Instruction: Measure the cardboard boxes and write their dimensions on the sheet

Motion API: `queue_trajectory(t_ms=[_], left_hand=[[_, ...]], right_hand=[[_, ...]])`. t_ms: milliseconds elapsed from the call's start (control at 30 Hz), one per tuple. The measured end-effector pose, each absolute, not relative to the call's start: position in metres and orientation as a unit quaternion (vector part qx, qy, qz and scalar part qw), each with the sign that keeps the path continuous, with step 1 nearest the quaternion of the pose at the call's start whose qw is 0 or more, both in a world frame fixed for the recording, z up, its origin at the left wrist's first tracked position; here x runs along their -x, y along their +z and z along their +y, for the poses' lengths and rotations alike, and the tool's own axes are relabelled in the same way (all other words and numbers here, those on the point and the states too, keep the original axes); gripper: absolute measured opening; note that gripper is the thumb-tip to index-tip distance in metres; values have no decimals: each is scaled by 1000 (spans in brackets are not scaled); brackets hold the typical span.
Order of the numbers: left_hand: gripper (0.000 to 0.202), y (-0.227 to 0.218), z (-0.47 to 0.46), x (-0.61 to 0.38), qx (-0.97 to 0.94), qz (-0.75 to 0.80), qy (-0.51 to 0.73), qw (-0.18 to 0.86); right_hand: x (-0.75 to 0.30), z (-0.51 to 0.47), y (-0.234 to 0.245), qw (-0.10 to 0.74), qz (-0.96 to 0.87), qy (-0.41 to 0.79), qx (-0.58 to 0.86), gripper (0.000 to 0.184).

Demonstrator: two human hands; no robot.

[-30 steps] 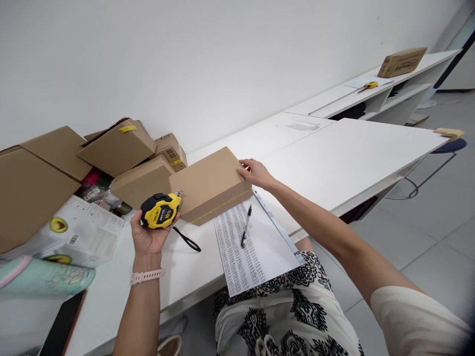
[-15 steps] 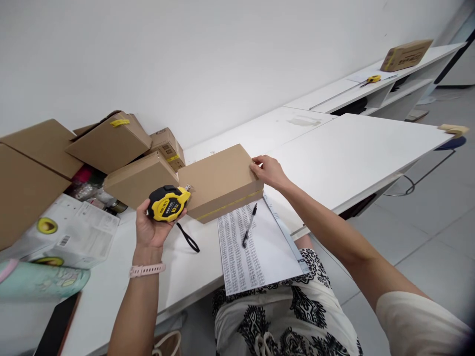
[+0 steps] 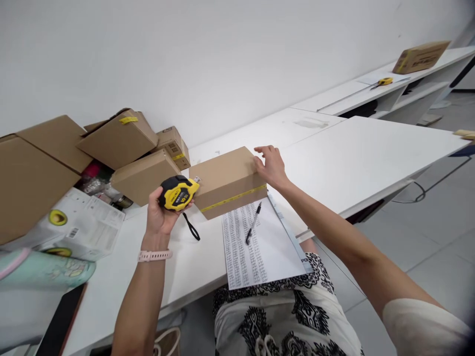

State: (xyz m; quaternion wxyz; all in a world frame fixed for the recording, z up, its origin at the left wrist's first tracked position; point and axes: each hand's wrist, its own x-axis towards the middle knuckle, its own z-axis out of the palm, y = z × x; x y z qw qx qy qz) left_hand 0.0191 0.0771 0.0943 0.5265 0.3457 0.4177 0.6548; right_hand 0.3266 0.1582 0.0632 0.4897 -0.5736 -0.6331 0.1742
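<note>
Left hand (image 3: 159, 217) grip stays closed on tape measure (image 3: 178, 193); right hand (image 3: 270, 165) has opened flat against box (image 3: 226, 178).

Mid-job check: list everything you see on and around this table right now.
box: one, brown, centre of table, under right hand
tape measure: one, yellow-black, in left hand, at box's left end
pen: one, black, on printed sheet
printed sheet: one, white, near table edge
stacked boxes: about five, brown, left by wall
white carton: one, left foreground
far box: one, brown, far bench
far tape measure: one, yellow, far bench
left hand: grip closed on tape measure
right hand: flat on box's right end
</note>
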Motion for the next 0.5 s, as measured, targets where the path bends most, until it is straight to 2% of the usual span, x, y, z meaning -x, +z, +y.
queue_trajectory(t_ms=[67, 167, 300, 400, 500], left_hand=[[40, 95, 67, -27, -373, 410, 638, 535], [38, 97, 58, -42, -408, 395, 617, 544], [31, 102, 55, -51, -414, 400, 596, 560], [28, 107, 59, -45, -403, 398, 603, 562], [28, 112, 70, -27, -403, 403, 627, 531]], right_hand=[[-314, 144, 76, 491, -670, 247, 499, 34], [-289, 124, 90, 398, -711, 422, 398, 51], [-266, 112, 91, 326, -720, 503, 349, 60], [-272, 123, 88, 337, -714, 521, 325, 53], [-302, 157, 89, 409, -672, 505, 355, 43]])
